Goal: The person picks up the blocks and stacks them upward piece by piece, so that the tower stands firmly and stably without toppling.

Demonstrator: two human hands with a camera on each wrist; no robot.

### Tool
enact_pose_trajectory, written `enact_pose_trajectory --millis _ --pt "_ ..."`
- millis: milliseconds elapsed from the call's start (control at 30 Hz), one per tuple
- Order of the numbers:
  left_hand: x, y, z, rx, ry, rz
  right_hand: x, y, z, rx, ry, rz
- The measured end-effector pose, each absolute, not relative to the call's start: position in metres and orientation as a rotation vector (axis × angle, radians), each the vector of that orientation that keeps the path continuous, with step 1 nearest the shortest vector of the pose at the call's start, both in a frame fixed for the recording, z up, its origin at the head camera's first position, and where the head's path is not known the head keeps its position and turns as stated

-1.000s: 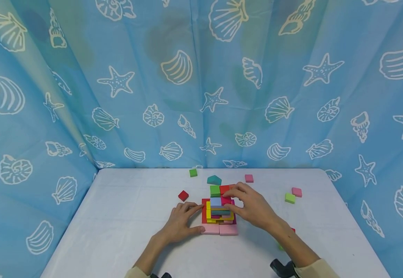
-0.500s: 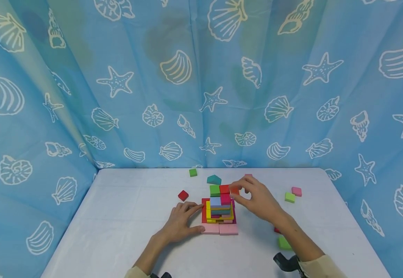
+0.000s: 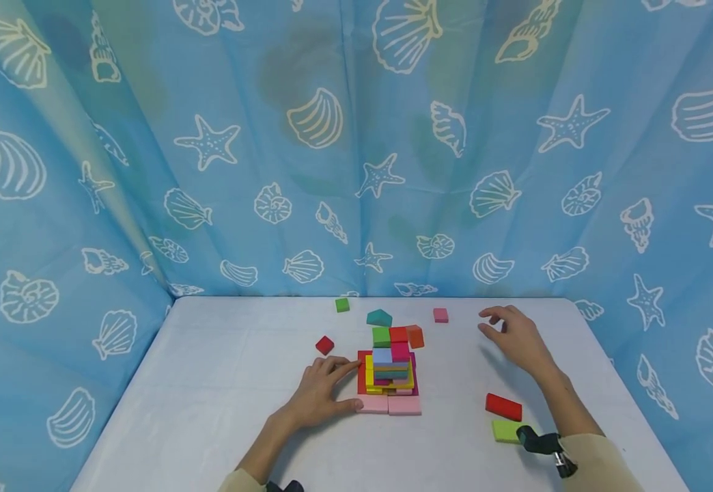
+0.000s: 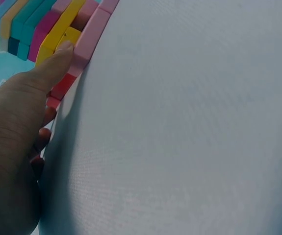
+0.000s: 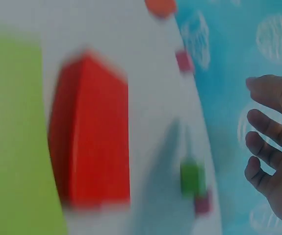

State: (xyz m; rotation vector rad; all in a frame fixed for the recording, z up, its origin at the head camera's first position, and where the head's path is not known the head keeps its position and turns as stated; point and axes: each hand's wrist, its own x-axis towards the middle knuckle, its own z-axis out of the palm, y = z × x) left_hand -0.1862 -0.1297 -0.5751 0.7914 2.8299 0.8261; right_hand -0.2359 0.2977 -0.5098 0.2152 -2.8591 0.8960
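A stack of colourful wooden blocks [image 3: 390, 375] rises at mid-table, with pink blocks [image 3: 403, 406] along its near edge. My left hand [image 3: 316, 402] lies at its left side, forefinger and thumb touching the lowest blocks; in the left wrist view the thumb [image 4: 57, 66] lies along a pink block [image 4: 89, 41]. A magenta block [image 3: 400, 351] sits beside a light blue block [image 3: 382, 357] high on the stack. Away to the right, my right hand [image 3: 521, 345] hovers over the table with loosely bent fingers, holding nothing. It covers part of the table's right side.
A red block [image 3: 504, 406] and a lime block [image 3: 506, 431] lie near the right wrist. Behind the stack are a teal roof-shaped block [image 3: 379, 318], a green block [image 3: 342, 305] and a pink block [image 3: 440, 315]. A dark red block [image 3: 324, 345] lies left. A shell-patterned curtain [image 3: 356, 150] hangs behind.
My right hand has left the top of the stack and moved right, uncovering the orange block, the pink block and the red block. The left hand stays in place.
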Motion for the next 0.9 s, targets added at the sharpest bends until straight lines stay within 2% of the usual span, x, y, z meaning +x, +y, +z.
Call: enact_pose_trajectory --millis 167,333,900 --pt "-0.186 -0.129 -0.575 0.782 2.834 0.816 -0.233 0.347 -0.523 0.108 -2.934 0.864" --pt "-0.186 -0.129 -0.574 0.782 2.825 0.823 -0.227 0.373 -0.534 0.069 -3.006 0.902" --pt "-0.186 -0.129 -0.577 0.786 2.839 0.83 -0.23 0.377 -0.559 -0.058 -3.046 0.898"
